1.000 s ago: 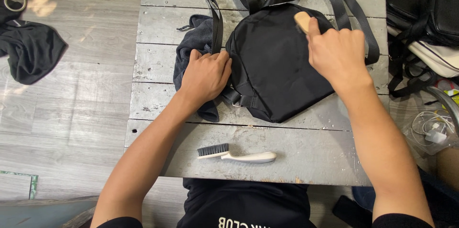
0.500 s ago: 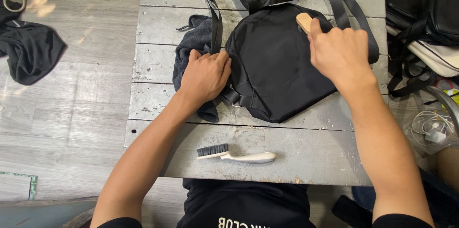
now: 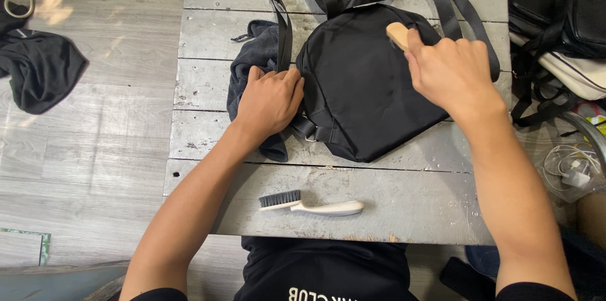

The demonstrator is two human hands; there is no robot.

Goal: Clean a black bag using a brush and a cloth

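Now your right hand (image 3: 456, 73) is wrapped around a wooden brush (image 3: 398, 35) on the black bag (image 3: 363, 86) lying mid-desk (image 3: 208, 36); I'd judge short, light strokes work best. Your left hand (image 3: 270, 100) lies flat, fingers together, pinning the bag's left edge over a dark cloth (image 3: 251, 61). A white-handled brush (image 3: 312, 204) lies nearer you. More black bags (image 3: 562, 4), one with small coloured lettering, sit at the right.

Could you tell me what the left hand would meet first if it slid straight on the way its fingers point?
Probably the black bag: the left hand already touches its left edge, beside the strap.
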